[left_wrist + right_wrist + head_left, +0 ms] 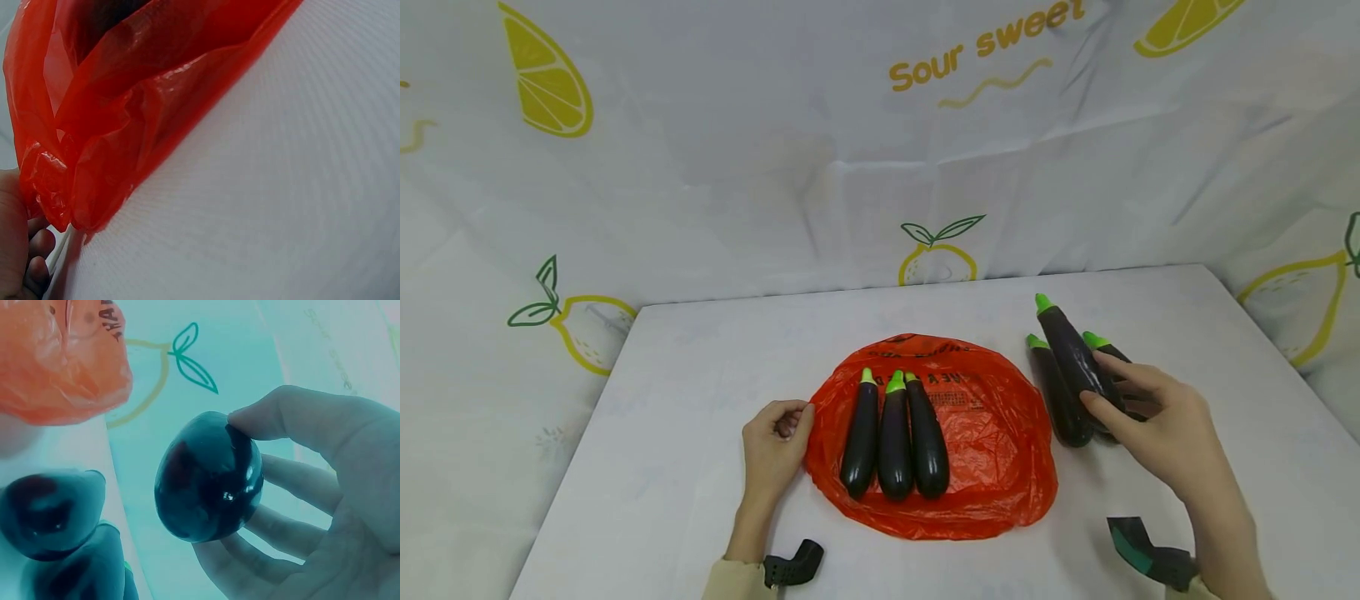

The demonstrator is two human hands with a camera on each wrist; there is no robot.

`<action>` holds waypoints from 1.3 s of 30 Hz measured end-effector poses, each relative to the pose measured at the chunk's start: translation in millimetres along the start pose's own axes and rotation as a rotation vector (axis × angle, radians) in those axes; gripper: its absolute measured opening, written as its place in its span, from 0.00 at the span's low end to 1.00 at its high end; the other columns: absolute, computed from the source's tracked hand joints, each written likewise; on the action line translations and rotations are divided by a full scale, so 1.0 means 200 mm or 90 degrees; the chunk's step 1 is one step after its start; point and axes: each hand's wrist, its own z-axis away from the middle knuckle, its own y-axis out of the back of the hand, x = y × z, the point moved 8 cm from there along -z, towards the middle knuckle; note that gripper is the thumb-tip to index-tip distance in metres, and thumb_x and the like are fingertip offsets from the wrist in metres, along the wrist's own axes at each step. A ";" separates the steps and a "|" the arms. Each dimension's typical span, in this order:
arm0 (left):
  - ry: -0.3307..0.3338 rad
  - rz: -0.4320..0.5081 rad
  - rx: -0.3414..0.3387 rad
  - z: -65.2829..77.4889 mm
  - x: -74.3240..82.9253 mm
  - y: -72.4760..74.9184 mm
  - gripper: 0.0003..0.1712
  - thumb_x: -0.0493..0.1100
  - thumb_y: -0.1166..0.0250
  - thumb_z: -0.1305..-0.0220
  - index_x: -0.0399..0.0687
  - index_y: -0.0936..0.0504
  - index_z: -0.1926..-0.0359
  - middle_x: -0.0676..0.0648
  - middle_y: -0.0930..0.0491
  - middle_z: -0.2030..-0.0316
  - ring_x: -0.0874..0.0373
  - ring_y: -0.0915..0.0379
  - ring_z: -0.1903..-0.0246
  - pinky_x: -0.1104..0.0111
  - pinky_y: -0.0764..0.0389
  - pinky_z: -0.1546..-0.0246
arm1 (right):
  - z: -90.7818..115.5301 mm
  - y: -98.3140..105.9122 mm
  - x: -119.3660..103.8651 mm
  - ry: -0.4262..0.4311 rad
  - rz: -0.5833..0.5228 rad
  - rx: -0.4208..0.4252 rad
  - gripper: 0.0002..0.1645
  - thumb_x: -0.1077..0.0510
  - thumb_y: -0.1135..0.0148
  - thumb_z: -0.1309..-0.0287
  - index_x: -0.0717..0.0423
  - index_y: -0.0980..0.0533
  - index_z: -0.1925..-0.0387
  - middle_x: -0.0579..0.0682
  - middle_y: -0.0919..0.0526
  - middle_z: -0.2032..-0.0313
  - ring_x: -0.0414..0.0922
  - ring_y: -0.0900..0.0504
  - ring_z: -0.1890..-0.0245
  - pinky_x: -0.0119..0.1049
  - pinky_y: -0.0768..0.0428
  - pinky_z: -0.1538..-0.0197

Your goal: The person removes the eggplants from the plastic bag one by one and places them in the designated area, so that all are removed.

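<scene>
A red plastic bag is spread on the table, and three dark eggplants with green tops lie side by side on it. My left hand pinches the bag's left edge between thumb and fingers; in the left wrist view the gathered plastic meets the fingertips. My right hand grips another eggplant around its lower half, its green tip pointing away. In the right wrist view this eggplant's rounded end shows between thumb and fingers. Below it lie more eggplants, partly hidden.
The white table runs back to a hanging white cloth printed with lemons and lettering. A black wrist mount sits on the left wrist, and a black and green one on the right.
</scene>
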 end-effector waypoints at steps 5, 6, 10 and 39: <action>-0.005 -0.002 0.001 0.00 0.00 0.00 0.02 0.35 0.30 0.37 0.41 0.11 0.67 0.48 0.17 0.76 0.68 0.32 0.76 0.79 0.29 0.75 | 0.00 0.02 0.01 -0.017 0.004 0.010 0.30 0.59 0.26 0.42 0.57 0.21 0.37 0.70 0.19 0.45 0.12 0.32 0.61 0.07 0.30 0.62; -0.006 -0.002 0.002 0.00 0.00 0.00 0.03 0.36 0.30 0.37 0.40 0.11 0.67 0.48 0.17 0.76 0.67 0.32 0.76 0.79 0.29 0.75 | 0.00 0.02 0.01 -0.020 0.002 0.013 0.30 0.59 0.26 0.42 0.57 0.21 0.37 0.69 0.19 0.44 0.13 0.32 0.61 0.07 0.30 0.62; -0.002 0.001 0.002 0.00 0.00 0.00 0.03 0.36 0.29 0.37 0.41 0.11 0.66 0.47 0.17 0.76 0.67 0.32 0.77 0.79 0.29 0.75 | 0.00 0.05 0.03 -0.026 -0.002 0.033 0.31 0.58 0.24 0.43 0.56 0.21 0.38 0.47 0.16 0.48 0.13 0.30 0.62 0.06 0.30 0.61; 0.007 0.002 -0.001 0.00 -0.01 0.00 0.03 0.36 0.29 0.38 0.39 0.11 0.67 0.48 0.17 0.76 0.67 0.31 0.77 0.78 0.29 0.75 | 0.03 0.27 0.33 -0.125 0.009 0.184 0.30 0.60 0.28 0.42 0.56 0.21 0.37 0.08 0.32 0.58 0.16 0.32 0.59 0.05 0.36 0.58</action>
